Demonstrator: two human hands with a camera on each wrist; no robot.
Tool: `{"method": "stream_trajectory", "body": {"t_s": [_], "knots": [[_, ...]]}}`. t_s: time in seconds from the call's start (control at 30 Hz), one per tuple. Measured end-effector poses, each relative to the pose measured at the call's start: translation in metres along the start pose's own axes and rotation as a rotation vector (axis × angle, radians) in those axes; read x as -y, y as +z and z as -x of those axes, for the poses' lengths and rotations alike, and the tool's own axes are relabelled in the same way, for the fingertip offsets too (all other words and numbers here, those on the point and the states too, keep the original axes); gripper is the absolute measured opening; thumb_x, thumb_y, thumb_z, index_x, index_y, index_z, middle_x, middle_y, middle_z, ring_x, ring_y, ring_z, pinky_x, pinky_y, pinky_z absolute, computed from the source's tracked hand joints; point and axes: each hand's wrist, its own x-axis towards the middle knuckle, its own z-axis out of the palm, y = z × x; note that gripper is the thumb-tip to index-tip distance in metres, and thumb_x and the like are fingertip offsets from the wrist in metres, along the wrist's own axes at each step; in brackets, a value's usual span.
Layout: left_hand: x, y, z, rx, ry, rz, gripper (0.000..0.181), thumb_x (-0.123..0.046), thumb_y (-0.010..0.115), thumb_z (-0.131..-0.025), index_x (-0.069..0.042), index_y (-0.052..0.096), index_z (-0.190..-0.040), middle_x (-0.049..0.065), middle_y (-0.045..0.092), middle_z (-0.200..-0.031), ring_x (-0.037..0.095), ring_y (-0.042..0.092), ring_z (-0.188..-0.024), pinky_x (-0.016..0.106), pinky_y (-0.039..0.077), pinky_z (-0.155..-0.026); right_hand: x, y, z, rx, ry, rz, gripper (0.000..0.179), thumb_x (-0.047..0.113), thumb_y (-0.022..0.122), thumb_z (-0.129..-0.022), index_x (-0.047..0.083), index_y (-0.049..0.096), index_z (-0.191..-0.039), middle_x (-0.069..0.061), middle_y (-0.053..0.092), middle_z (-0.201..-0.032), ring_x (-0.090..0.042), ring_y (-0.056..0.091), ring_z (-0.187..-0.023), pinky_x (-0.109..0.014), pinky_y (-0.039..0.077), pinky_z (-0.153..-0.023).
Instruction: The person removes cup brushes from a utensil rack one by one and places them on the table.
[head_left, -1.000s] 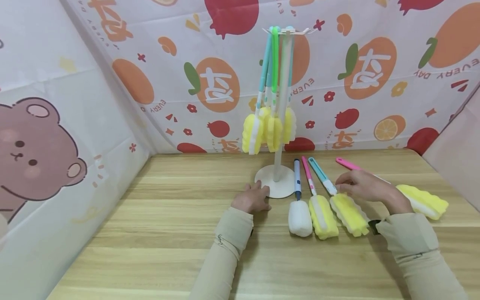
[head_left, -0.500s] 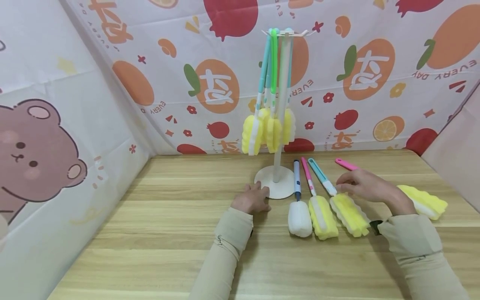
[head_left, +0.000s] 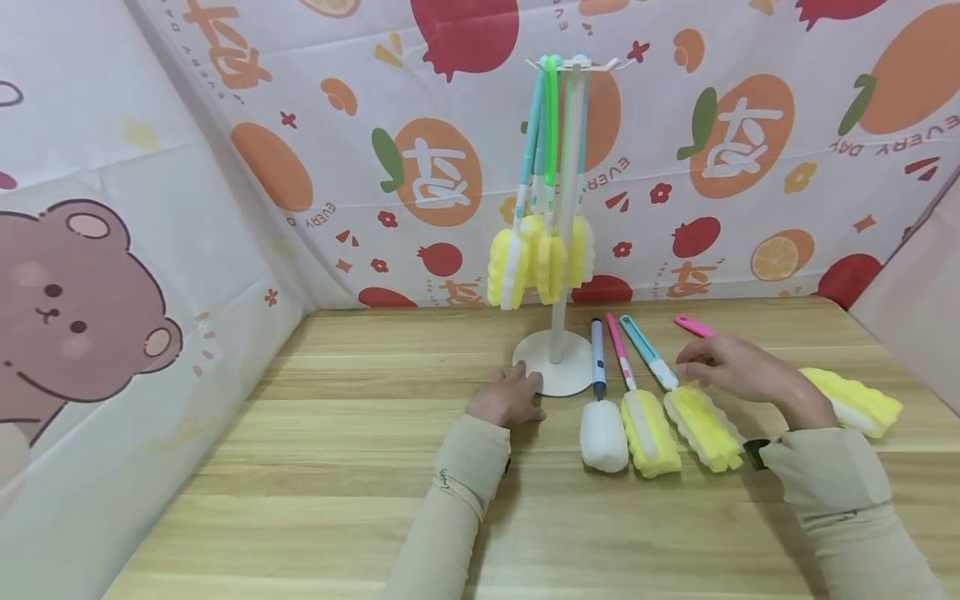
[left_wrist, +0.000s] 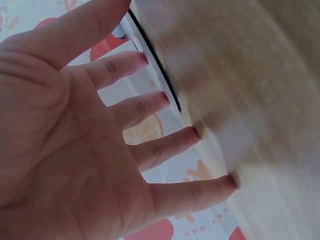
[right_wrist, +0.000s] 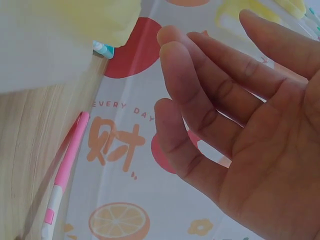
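My left hand [head_left: 508, 398] rests with spread fingers at the white round base [head_left: 572, 372] of a stand. In the left wrist view, fingertips of that hand [left_wrist: 90, 140] touch the base's edge and the tabletop. My right hand [head_left: 738, 367], fingers loosely bent and holding nothing, hovers over a pink-handled sponge brush [head_left: 855, 403], hiding its middle. Left of it lie a teal-handled yellow sponge brush [head_left: 703, 429], a pink-handled yellow one [head_left: 651, 437] and a blue-handled white one [head_left: 604, 437]. Several yellow sponge brushes [head_left: 507, 271] hang from the stand's hooks.
The stand's white pole [head_left: 558, 333] rises near the back of the wooden table [head_left: 337, 467]. Behind it hangs a fruit-print cloth [head_left: 330, 183]. A bear-print cloth [head_left: 217, 275] borders the left side, and a plain pale one [head_left: 918, 308] the right.
The view has shifted slightly. Both hands stay almost where they were, and the brushes and stand have not moved.
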Motion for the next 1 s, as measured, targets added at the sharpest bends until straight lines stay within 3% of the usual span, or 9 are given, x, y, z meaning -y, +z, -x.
{"method": "stream_trajectory", "body": {"t_s": [0.43,0.67,0.87,1.0], "knots": [[-0.005,-0.001,-0.003,0.001,0.016,-0.02,0.027,-0.031,0.071,-0.096,-0.014,0.059,-0.113,0.016,0.038,-0.155,0.038,0.042,-0.118,0.054,0.05,-0.086,0.001,0.0,0.002,-0.065,0.001,0.054,0.02,0.004,0.061,-0.1,-0.013,0.068,-0.107,-0.009,0.07,-0.094,-0.018,0.061,-0.077,-0.037,0.051,-0.067],[-0.003,-0.005,0.0,0.009,-0.003,-0.003,0.031,-0.031,0.071,-0.096,-0.013,0.059,-0.119,0.016,0.039,-0.153,0.037,0.043,-0.119,0.054,0.05,-0.086,0.006,-0.001,0.002,-0.087,-0.013,0.044,0.021,0.005,0.062,-0.099,-0.012,0.069,-0.109,-0.026,0.068,-0.113,-0.017,0.061,-0.078,-0.036,0.052,-0.068],[-0.002,-0.005,0.0,0.018,-0.003,-0.017,0.028,-0.032,0.071,-0.096,-0.014,0.059,-0.114,0.013,0.045,-0.144,0.034,0.043,-0.112,0.051,0.05,-0.083,0.01,-0.005,0.002,-0.088,0.014,0.038,0.024,0.007,0.062,-0.1,-0.012,0.067,-0.112,-0.009,0.071,-0.096,-0.02,0.063,-0.08,-0.039,0.053,-0.07],[-0.003,-0.003,-0.001,0.015,0.002,-0.008,0.026,-0.031,0.072,-0.095,-0.014,0.06,-0.111,0.014,0.045,-0.144,0.033,0.043,-0.111,0.05,0.05,-0.082,0.017,-0.012,-0.001,-0.125,-0.013,0.05,0.022,0.007,0.063,-0.099,-0.011,0.068,-0.111,-0.004,0.071,-0.088,-0.021,0.062,-0.077,-0.036,0.052,-0.066]]}}
